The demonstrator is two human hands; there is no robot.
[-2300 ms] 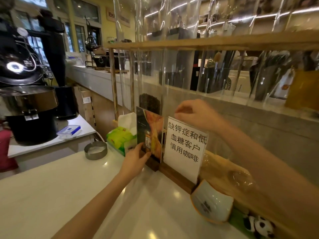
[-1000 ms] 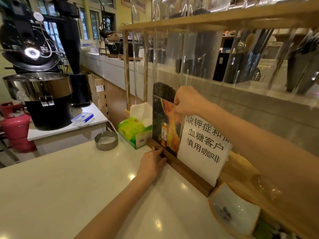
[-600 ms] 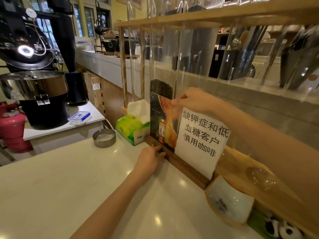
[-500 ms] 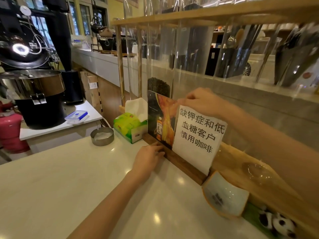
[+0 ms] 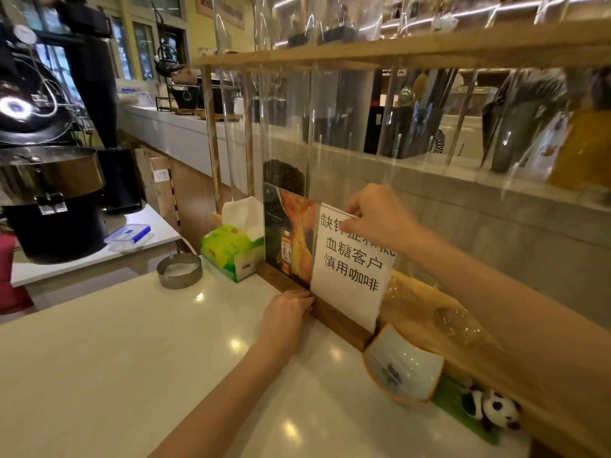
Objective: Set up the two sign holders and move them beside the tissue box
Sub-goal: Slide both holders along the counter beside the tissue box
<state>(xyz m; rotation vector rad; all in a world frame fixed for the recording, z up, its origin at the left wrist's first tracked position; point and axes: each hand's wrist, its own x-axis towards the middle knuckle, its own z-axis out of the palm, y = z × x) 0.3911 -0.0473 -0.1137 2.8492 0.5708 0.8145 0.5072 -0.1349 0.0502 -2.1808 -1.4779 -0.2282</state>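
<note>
Two sign holders stand upright in a row on wooden bases at the back of the white counter (image 5: 132,358). The dark picture sign (image 5: 286,236) is directly right of the green tissue box (image 5: 228,251). The white sign with black characters (image 5: 350,266) stands to its right, overlapping its edge. My right hand (image 5: 377,219) pinches the white sign's top edge. My left hand (image 5: 289,312) presses its fingers against the wooden base (image 5: 340,320) where the two holders meet.
A round metal tin (image 5: 179,271) sits left of the tissue box. A white and orange dish (image 5: 401,371) and a small panda toy (image 5: 492,409) lie to the right of the signs. Tall clear tubes in a wooden rack (image 5: 330,57) rise behind. A coffee roaster (image 5: 49,180) stands far left.
My right hand has shifted from the picture sign's top to the white sign's top. My left hand slid right along the base. The white sign now overlaps the picture sign's right edge.
</note>
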